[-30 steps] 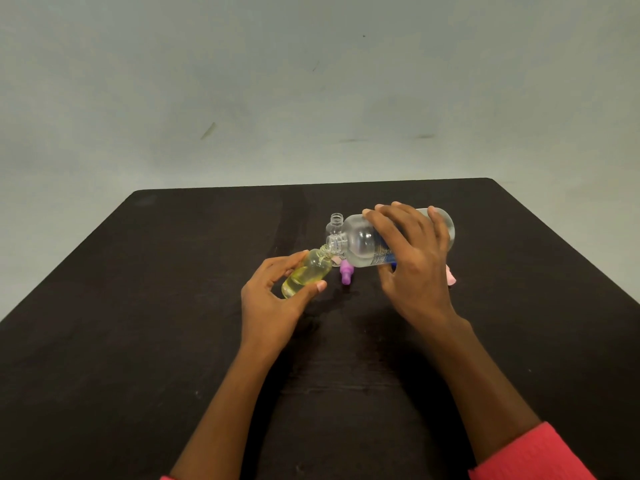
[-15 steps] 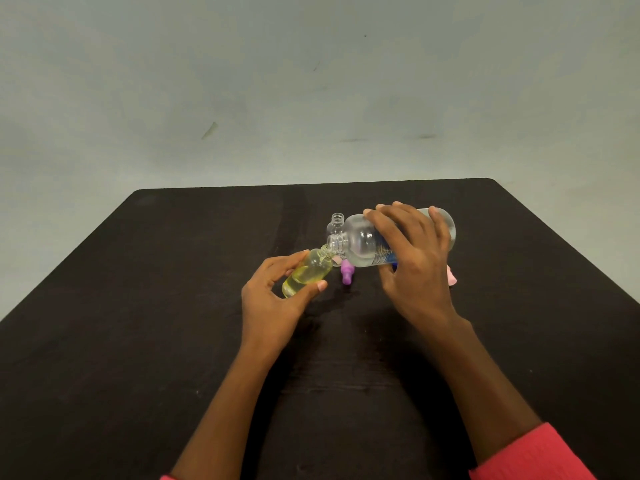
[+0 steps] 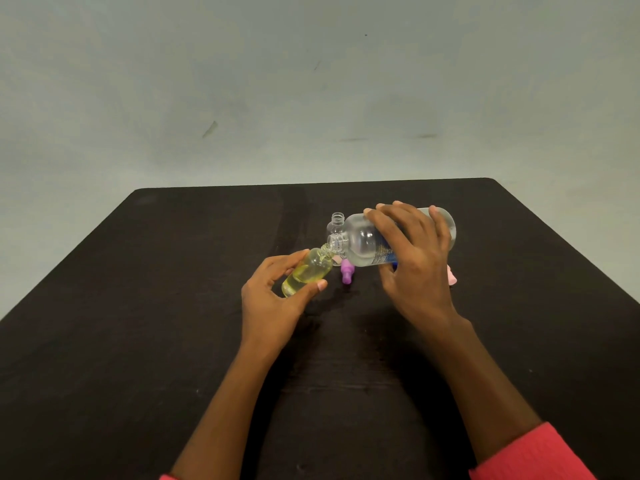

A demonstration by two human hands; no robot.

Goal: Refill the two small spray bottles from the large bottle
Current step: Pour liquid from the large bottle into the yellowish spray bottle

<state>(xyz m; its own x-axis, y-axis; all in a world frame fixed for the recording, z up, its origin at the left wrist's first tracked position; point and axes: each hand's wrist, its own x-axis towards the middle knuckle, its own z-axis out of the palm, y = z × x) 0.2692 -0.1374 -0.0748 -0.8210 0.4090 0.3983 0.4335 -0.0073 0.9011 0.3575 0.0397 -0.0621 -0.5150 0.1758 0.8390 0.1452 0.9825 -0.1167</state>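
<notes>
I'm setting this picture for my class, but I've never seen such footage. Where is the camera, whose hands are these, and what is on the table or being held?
There is no machine here. A person works with bare hands, and one camera worn on the head looks forward and down at them. The left hand holds a tilted small bottle, partly filled with yellowish liquid. The right hand grips the large clear bottle, tipped sideways with its mouth at the small bottle's mouth. On the dark table a second small bottle stands open behind them. A purple spray top lies nearer the camera, and a pink piece shows partly beyond the right hand.
</notes>
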